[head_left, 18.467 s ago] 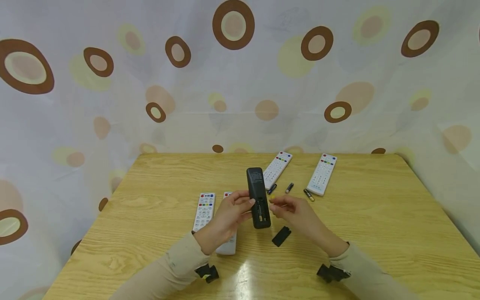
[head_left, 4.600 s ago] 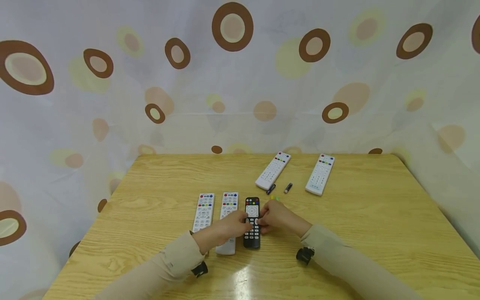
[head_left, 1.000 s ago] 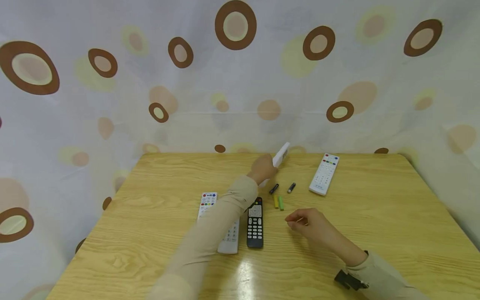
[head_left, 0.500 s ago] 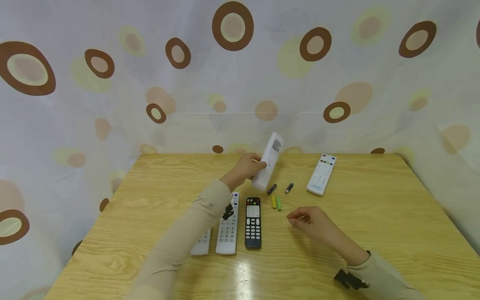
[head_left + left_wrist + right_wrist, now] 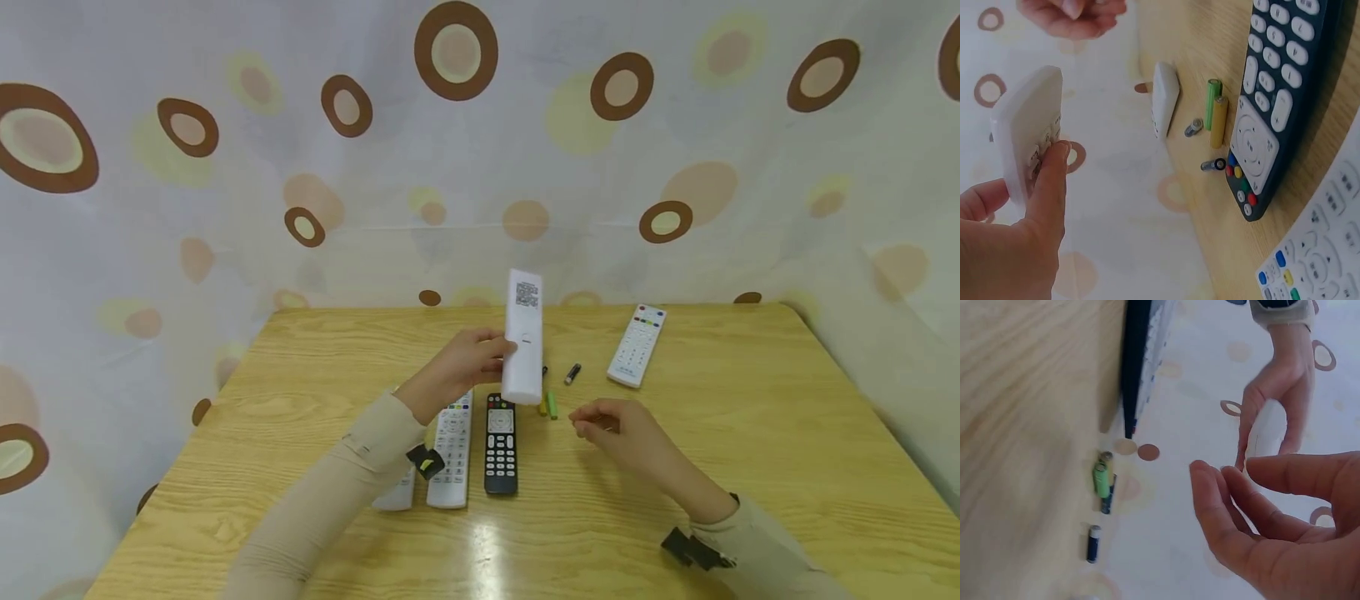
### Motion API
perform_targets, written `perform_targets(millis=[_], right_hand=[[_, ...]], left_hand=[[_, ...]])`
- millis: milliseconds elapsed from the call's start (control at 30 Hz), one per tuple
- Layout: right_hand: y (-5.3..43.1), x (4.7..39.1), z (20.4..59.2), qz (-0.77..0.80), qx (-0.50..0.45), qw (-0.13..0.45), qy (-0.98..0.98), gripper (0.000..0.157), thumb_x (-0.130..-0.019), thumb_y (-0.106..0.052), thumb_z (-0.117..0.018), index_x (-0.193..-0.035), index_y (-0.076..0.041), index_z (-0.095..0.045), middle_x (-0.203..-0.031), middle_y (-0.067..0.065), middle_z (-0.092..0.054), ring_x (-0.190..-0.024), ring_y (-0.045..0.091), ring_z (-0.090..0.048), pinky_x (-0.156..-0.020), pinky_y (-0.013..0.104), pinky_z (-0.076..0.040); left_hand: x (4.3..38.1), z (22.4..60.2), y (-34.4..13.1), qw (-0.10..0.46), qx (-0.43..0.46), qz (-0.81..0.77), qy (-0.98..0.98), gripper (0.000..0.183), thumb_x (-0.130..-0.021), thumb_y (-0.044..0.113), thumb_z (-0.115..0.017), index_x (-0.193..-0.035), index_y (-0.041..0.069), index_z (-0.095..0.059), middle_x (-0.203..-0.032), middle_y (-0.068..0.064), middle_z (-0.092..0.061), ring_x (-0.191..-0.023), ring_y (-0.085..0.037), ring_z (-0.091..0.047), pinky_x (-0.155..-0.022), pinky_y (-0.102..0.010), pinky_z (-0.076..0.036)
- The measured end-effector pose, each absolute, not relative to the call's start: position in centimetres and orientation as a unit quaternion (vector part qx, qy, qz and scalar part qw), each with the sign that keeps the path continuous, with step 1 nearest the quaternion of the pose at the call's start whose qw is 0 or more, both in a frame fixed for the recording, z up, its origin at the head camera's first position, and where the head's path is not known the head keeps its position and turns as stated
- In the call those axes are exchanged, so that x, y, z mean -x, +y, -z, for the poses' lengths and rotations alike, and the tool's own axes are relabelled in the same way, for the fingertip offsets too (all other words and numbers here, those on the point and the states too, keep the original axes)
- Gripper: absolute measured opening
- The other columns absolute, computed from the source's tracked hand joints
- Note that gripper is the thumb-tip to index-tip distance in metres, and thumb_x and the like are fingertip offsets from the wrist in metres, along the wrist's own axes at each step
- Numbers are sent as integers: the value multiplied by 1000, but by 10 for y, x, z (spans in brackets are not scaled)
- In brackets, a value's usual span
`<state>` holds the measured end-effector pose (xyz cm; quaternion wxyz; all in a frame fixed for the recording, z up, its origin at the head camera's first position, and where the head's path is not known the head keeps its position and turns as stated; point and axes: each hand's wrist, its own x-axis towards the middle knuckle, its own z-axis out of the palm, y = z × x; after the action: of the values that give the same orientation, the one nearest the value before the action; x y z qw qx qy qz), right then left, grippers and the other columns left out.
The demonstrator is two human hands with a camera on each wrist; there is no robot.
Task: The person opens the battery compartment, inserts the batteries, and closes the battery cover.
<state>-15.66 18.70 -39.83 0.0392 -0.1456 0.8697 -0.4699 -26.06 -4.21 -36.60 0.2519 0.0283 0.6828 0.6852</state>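
Left hand [image 5: 461,367] raised over the desk [image 5: 712,400], the person grips a white remote [image 5: 524,337] near its middle, thumb on the back and fingers across the button side. Held by one edge like this, its printed label and whole back stay uncovered, probably so that the back, which looks closed, can be seen and got at from the right. That remote stands tilted upright in the air, well off the desk.

Opposite it, the right hand [image 5: 630,446] holds nothing: its fingers curve loosely and the thumb is apart from the forefinger, a posture that seems ready yet idle.

Between and beyond the hands lie a green battery [image 5: 1213,103], a yellow battery [image 5: 1219,125] and two dark batteries [image 5: 1193,128] [image 5: 1213,164], loose but close together, apparently so either hand can reach them.

On the near left, a black remote [image 5: 501,446], a second white remote [image 5: 450,458] and a third white remote [image 5: 397,496], mostly hidden by the left sleeve [image 5: 360,467], lie side by side; such a row suggests deliberate order. Far right, well apart, a fourth white remote [image 5: 636,346] lies buttons up, slightly askew, as if outside that row.
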Motion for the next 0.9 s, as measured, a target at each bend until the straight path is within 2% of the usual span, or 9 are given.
perform_targets(millis=[200, 333, 400, 567, 700, 900], right_hand=[[176, 163, 388, 443, 210, -112, 864, 16, -92, -5, -63, -107, 0, -67, -102, 8, -67, -93, 22, -66, -79, 27, -57], [165, 165, 380, 407, 289, -172, 849, 27, -86, -2, -70, -113, 0, -64, -101, 6, -63, -91, 18, -63, -79, 30, -57], [161, 165, 377, 393, 320, -167, 846, 39, -82, -4, -75, -117, 2, -62, -101, 6, -59, -90, 18, -60, -77, 30, -56], [152, 162, 371, 352, 326, -97, 872, 64, -70, -20, -86, -122, 1, -55, -106, 5, -51, -94, 18, -52, -82, 32, -52], [147, 159, 368, 301, 314, -68, 898, 77, -62, -30, -90, -121, 1, -51, -105, 4, -48, -94, 16, -48, -80, 31, -51], [141, 159, 364, 285, 318, -42, 904, 86, -55, -25, -94, -120, 1, -44, -101, 5, -49, -90, 19, -49, -75, 29, -48]], left_hand=[[238, 366, -51, 262, -32, -698, 666, 29, -97, 11, -57, -123, -2, -52, -121, -19, -59, -97, -24, -63, -87, -37, -54], [224, 371, -53, 269, -40, -704, 656, 25, -97, 12, -58, -117, -1, -53, -117, -19, -62, -92, -23, -65, -82, -36, -56], [218, 374, -54, 271, -48, -709, 650, 24, -97, 11, -58, -117, -1, -52, -115, -20, -63, -92, -23, -66, -82, -37, -57], [205, 379, -57, 272, -76, -718, 636, 26, -97, 9, -57, -119, -2, -50, -115, -22, -61, -95, -25, -65, -86, -41, -55], [198, 381, -58, 269, -81, -722, 632, 26, -96, 8, -58, -118, -3, -50, -116, -22, -60, -94, -24, -64, -82, -37, -56], [192, 383, -58, 252, -89, -730, 629, 22, -94, 7, -59, -111, -2, -49, -111, -22, -61, -90, -23, -65, -76, -32, -57]])
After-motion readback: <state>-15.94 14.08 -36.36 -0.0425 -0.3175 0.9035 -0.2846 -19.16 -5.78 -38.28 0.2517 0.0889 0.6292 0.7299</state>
